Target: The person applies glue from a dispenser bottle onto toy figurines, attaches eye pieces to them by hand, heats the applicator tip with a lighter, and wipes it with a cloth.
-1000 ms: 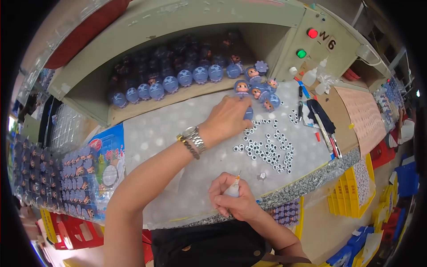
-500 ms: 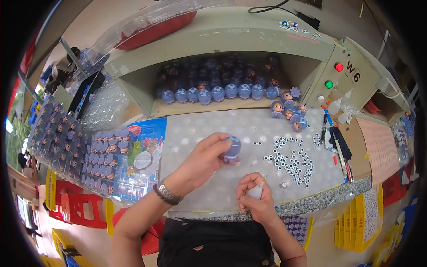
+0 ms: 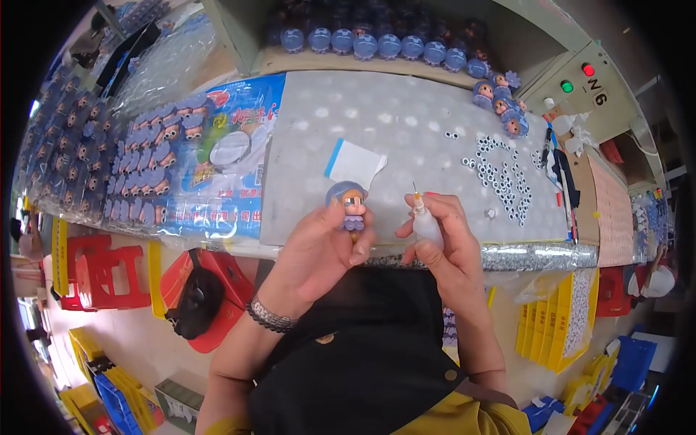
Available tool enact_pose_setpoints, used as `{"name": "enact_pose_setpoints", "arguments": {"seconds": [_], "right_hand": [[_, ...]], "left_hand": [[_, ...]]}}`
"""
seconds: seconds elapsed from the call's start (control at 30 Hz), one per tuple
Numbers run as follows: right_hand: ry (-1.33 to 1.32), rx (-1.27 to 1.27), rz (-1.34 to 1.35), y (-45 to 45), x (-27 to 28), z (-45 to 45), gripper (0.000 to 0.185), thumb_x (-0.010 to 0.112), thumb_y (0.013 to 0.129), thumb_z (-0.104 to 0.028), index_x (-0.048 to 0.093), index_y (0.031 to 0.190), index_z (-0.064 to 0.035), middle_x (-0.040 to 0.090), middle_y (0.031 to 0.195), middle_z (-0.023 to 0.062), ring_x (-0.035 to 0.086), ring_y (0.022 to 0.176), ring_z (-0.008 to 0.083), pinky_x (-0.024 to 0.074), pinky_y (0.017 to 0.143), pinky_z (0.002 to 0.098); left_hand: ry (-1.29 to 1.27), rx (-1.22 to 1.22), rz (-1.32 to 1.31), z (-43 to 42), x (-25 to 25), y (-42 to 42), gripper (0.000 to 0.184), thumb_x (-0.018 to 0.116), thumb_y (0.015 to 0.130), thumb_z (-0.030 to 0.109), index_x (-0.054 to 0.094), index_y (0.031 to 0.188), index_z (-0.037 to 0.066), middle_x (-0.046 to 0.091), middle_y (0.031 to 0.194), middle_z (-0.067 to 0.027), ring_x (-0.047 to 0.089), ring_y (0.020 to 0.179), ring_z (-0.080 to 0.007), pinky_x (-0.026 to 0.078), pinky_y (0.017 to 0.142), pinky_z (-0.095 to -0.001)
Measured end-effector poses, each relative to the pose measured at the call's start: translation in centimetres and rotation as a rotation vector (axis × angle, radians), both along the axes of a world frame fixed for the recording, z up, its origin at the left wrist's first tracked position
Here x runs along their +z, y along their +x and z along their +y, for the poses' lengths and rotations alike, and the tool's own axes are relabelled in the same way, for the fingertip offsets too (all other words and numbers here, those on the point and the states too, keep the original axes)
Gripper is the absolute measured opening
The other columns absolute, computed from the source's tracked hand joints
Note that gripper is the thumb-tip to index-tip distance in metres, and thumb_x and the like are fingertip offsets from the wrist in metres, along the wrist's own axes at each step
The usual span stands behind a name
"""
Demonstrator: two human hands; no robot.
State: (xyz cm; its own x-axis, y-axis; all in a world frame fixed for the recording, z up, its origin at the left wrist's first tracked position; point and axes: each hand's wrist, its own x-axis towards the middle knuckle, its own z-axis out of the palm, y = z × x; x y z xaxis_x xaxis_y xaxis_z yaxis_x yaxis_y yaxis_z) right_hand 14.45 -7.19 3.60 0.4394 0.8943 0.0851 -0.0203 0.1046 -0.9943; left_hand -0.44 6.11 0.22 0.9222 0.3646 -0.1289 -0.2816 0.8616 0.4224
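Note:
My left hand (image 3: 312,250) is closed around a small toy figurine (image 3: 353,202) with a blue hood and a frilled purple collar, its face turned to the right. Within my right hand (image 3: 455,255) is a small white squeeze bottle (image 3: 428,228), its thin needle tip pointing up. A short gap separates the needle from the figurine. Just beyond the figurine, a white piece of paper or cloth (image 3: 358,164) with a blue edge lies on the grey mat (image 3: 406,130). Many round black-and-white toy eyes (image 3: 500,174) are scattered on the mat to the right.
A row of blue figurines (image 3: 389,47) lines the shelf, with several more (image 3: 502,103) at its right end. Trays of figurines (image 3: 148,163) stand at left on a blue printed sheet (image 3: 243,138). Pens (image 3: 562,170) lie at right. Red stools (image 3: 112,272) stand below.
The view has tilted downward. My left hand has drawn nearer my body and turned the figurine so its face shows. My right hand has raised the bottle upright, closer to the figurine.

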Motion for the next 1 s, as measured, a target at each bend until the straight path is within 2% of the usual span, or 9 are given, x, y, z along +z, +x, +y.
{"name": "enact_pose_setpoints", "arguments": {"seconds": [0.1, 0.23, 0.33, 0.5, 0.6, 0.63, 0.73, 0.87, 1.0], "right_hand": [[-0.014, -0.034, -0.045, -0.7, 0.8, -0.6, 0.044, 0.065, 0.083, -0.008, 0.044, 0.121, 0.0000, 0.047, 0.113, 0.0125, 0.059, 0.088, 0.0178, 0.0485, 0.059, 0.0233], [-0.002, -0.156, 0.094, -1.7, 1.7, -1.4, 0.038, 0.066, 0.082, -0.008, 0.047, 0.113, 0.0002, 0.056, 0.105, 0.0145, 0.060, 0.082, 0.0170, 0.0480, 0.057, 0.0212], [0.154, -0.226, -0.113, -1.5, 1.7, -1.7, 0.031, 0.068, 0.081, -0.011, 0.048, 0.103, -0.0018, 0.061, 0.098, 0.0177, 0.060, 0.075, 0.0151, 0.0459, 0.057, 0.0204], [0.274, -0.316, -0.102, -1.7, 1.8, -2.2, 0.029, 0.069, 0.080, -0.010, 0.046, 0.097, -0.0048, 0.061, 0.099, 0.0208, 0.059, 0.075, 0.0141, 0.0426, 0.057, 0.0187], [0.393, -0.240, -0.307, -1.4, 1.3, -3.1, 0.034, 0.073, 0.078, -0.007, 0.050, 0.102, -0.0031, 0.063, 0.104, 0.0190, 0.061, 0.088, 0.0185, 0.0476, 0.074, 0.0255], [0.390, -0.245, -0.306, -1.3, 1.3, -3.3, 0.034, 0.073, 0.078, -0.007, 0.050, 0.102, -0.0031, 0.063, 0.104, 0.0190, 0.061, 0.088, 0.0185, 0.0476, 0.074, 0.0255], [0.384, -0.162, -0.688, -0.9, 1.5, -3.4, 0.032, 0.075, 0.077, -0.009, 0.052, 0.100, -0.0034, 0.064, 0.100, 0.0194, 0.063, 0.085, 0.0223, 0.0488, 0.070, 0.0265], [0.435, -0.206, -0.628, -1.6, 0.7, -3.1, 0.028, 0.074, 0.077, -0.008, 0.054, 0.096, -0.0037, 0.065, 0.099, 0.0183, 0.063, 0.084, 0.0253, 0.0497, 0.065, 0.0271], [0.445, -0.238, -0.581, -2.0, 0.7, -3.0, 0.024, 0.075, 0.075, -0.005, 0.058, 0.092, -0.0043, 0.065, 0.099, 0.0167, 0.064, 0.083, 0.0240, 0.0500, 0.062, 0.0265]], "left_hand": [[-0.086, -0.001, -0.001, -0.7, 0.0, -0.4, 0.057, 0.066, 0.086, 0.032, 0.045, 0.127, -0.001, 0.057, 0.100, -0.0052, 0.055, 0.082, -0.0176, 0.045, 0.073, -0.0269], [-0.048, 0.030, -0.026, -1.4, -0.1, -0.7, 0.063, 0.066, 0.086, 0.029, 0.039, 0.133, -0.002, 0.059, 0.107, -0.0114, 0.058, 0.092, -0.0211, 0.048, 0.081, -0.0302], [0.101, 0.026, 0.020, -1.6, -0.1, -0.9, 0.064, 0.067, 0.084, 0.029, 0.038, 0.135, 0.002, 0.057, 0.111, -0.0111, 0.059, 0.098, -0.0229, 0.048, 0.086, -0.0317], [0.173, 0.155, 0.136, -3.1, 0.4, -0.5, 0.066, 0.068, 0.084, 0.027, 0.036, 0.137, 0.003, 0.057, 0.113, -0.0097, 0.059, 0.100, -0.0229, 0.048, 0.088, -0.0324], [0.221, 0.219, 0.178, -3.8, 0.6, -0.2, 0.064, 0.067, 0.085, 0.026, 0.036, 0.136, 0.003, 0.057, 0.112, -0.0083, 0.060, 0.101, -0.0232, 0.047, 0.090, -0.0329], [0.219, 0.214, 0.180, -3.9, 0.6, -0.1, 0.064, 0.067, 0.085, 0.026, 0.036, 0.136, 0.003, 0.057, 0.112, -0.0083, 0.060, 0.101, -0.0232, 0.047, 0.090, -0.0329], [0.239, 0.239, 0.190, -4.3, 0.4, 0.1, 0.062, 0.066, 0.086, 0.025, 0.036, 0.136, 0.004, 0.057, 0.112, -0.0074, 0.060, 0.102, -0.0237, 0.046, 0.091, -0.0337], [0.258, 0.247, 0.201, -4.5, 0.6, 0.4, 0.063, 0.067, 0.085, 0.024, 0.036, 0.136, 0.004, 0.058, 0.111, -0.0075, 0.059, 0.104, -0.0238, 0.045, 0.093, -0.0342], [0.275, 0.255, 0.205, -4.7, 0.4, 0.6, 0.062, 0.068, 0.084, 0.022, 0.036, 0.136, 0.005, 0.058, 0.109, -0.0072, 0.059, 0.104, -0.0240, 0.044, 0.095, -0.0350]]}}
